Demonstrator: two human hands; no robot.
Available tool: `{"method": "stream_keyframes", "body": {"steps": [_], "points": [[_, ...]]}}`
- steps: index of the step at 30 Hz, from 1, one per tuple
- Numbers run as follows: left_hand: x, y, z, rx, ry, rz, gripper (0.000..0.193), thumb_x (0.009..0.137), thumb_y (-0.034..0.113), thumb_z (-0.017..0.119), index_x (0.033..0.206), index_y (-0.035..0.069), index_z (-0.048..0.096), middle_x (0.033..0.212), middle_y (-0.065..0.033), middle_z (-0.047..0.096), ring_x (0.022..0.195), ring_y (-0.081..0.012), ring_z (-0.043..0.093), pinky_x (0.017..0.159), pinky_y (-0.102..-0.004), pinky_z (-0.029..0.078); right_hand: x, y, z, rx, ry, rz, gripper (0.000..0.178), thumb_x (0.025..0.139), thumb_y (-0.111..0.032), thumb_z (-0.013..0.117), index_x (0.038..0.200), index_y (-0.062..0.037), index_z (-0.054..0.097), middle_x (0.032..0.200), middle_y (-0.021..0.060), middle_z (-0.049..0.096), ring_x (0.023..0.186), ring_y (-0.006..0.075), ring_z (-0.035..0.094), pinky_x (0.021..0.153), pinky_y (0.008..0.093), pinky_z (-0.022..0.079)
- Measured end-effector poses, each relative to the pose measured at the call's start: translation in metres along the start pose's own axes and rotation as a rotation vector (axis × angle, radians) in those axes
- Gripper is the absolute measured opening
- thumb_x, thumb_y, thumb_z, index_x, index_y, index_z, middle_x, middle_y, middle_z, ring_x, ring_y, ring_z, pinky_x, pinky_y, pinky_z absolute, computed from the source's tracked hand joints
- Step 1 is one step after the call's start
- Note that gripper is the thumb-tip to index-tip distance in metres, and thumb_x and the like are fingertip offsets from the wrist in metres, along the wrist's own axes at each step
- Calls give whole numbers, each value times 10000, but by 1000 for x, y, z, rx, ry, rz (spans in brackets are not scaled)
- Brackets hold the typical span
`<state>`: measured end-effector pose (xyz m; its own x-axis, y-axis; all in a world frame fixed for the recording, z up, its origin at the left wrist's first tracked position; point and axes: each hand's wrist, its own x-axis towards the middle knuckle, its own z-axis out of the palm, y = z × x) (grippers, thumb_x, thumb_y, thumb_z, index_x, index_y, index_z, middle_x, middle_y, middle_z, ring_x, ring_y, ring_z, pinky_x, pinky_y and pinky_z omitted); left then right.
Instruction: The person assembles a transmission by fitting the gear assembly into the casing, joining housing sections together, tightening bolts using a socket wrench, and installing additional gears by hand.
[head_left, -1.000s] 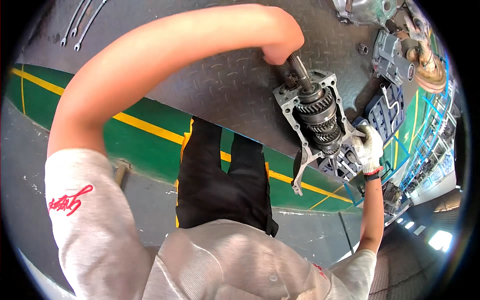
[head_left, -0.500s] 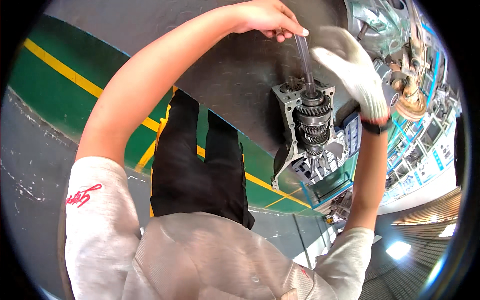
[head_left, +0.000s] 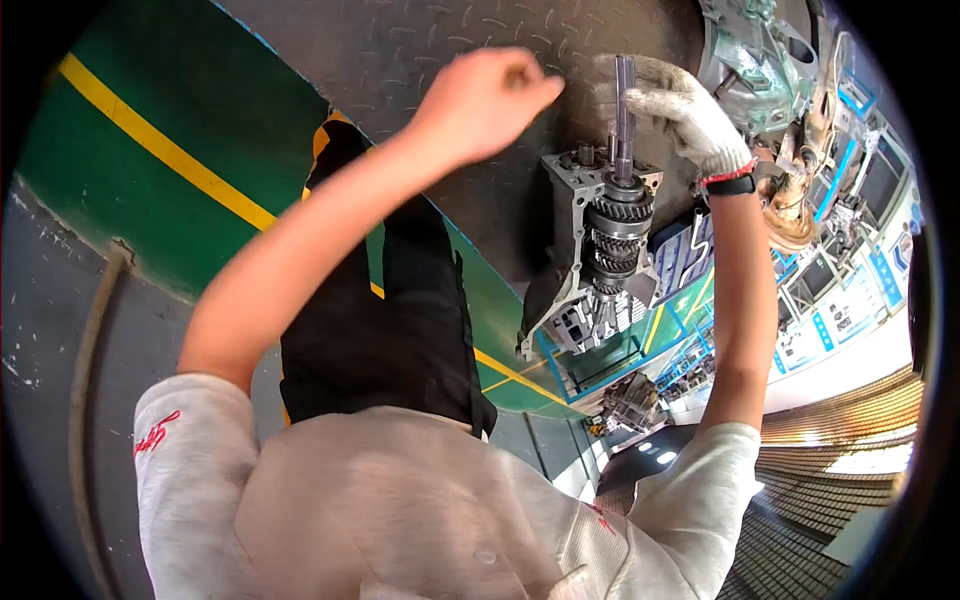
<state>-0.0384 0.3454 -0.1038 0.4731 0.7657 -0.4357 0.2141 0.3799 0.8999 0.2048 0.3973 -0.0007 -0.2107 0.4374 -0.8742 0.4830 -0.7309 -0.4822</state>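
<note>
A gearbox housing half stands on the dark metal surface, with a stack of gears on a shaft exposed in its front. From the top of that gear stack rises a long grey splined shaft, nearly upright. My right hand, in a white knit glove, has its fingers at the upper part of this shaft, thumb side in front and other fingers behind. Bare and blurred by motion, my left hand is left of the shaft and apart from it. Its fingers are curled, and nothing shows in them.
Beyond my right hand stands a greenish metal casing, with rusty brown parts nearby. The tread-plate surface has an edge along my legs. A green floor with yellow lines lies to the left; a hose runs along the grey floor.
My left hand has let go of the splined shaft's top and moved left and down. My right hand, blurred beside the shaft before, is now closed on it.
</note>
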Motion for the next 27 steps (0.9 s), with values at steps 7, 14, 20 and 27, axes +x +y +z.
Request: {"method": "stream_keyframes", "body": {"steps": [7,14,20,27], "points": [[-96,-1,37,-507,199,-304,188,1023,191,593,1056,13,641,867,-8,647,767,-70,597,696,-254,480,12,5,63,-306,653,72,678,903,-589,654,1298,-39,627,1160,107,705,981,183,681,926,339,485],[53,65,104,-779,573,-338,864,928,744,451,1215,-43,659,1211,-228,680,1077,-316,670,953,-419,520,-1,-15,75,484,713,89,610,979,-593,570,1090,-5,689,963,116,698,859,180,626,790,330,516],[40,97,99,-1528,32,-606,873,957,778,263,1279,30,576,1055,-168,681,996,-335,669,921,-456,542,-19,-14,70,210,676,117,665,995,-606,512,1208,10,647,1082,170,690,974,223,618,876,346,491],[23,100,84,-1452,-87,-558,876,964,767,239,1274,32,601,1118,-181,695,1057,-330,663,984,-450,517,-17,-3,58,-291,661,89,729,1017,-617,432,1336,20,588,1203,240,674,1118,298,627,979,379,463]]}}
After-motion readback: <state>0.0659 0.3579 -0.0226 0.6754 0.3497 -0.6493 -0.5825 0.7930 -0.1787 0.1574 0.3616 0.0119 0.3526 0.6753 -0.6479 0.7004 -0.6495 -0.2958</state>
